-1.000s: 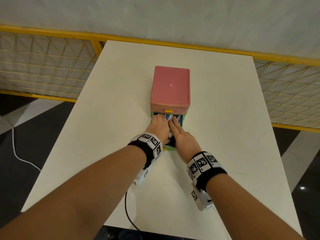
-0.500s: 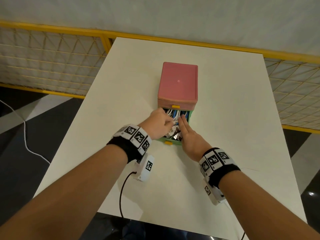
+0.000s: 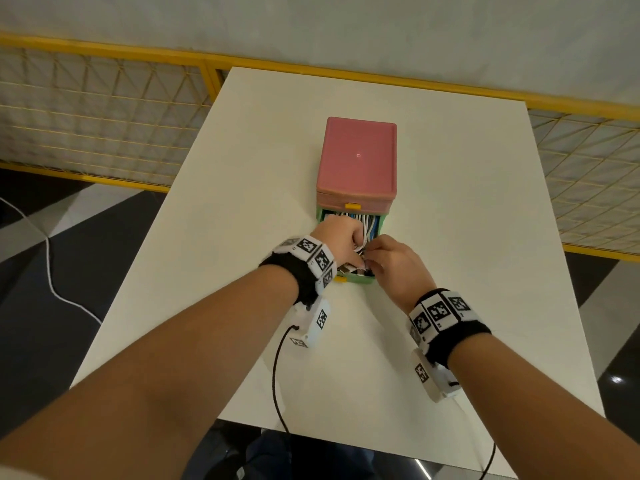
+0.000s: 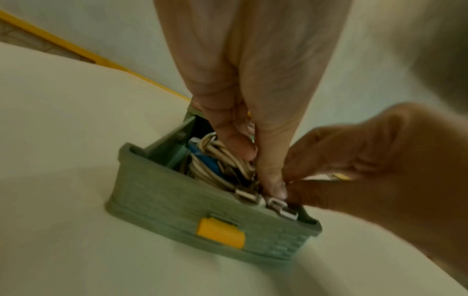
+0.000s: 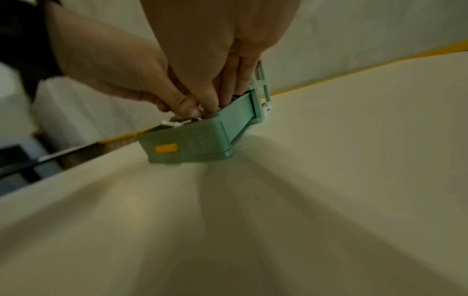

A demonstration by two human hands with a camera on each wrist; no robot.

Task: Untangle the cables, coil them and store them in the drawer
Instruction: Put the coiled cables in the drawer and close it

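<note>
A pink drawer unit (image 3: 358,157) stands mid-table with its green bottom drawer (image 3: 360,279) pulled out toward me. White and blue coiled cables (image 3: 367,224) fill the drawer, and two metal USB plugs (image 4: 263,201) stick up over its front wall. My left hand (image 3: 356,251) is curled over the drawer's left side, thumb and fingers (image 4: 236,146) dug into the white cable loops (image 4: 222,158). My right hand (image 3: 373,262) reaches in at the front right corner, its bent fingertips (image 5: 229,88) among the cables beside the left forefinger. What the right fingertips hold is hidden.
The white table (image 3: 450,237) carries only the drawer unit. A yellow mesh fence (image 3: 104,109) runs behind and beside it. Black leads (image 3: 277,372) hang from my wrist cameras over the near edge. A yellow handle (image 4: 220,232) marks the drawer front.
Both hands have gone from lying flat on the cables to curling down into them near the drawer front. My head has drawn back, so more table shows.
</note>
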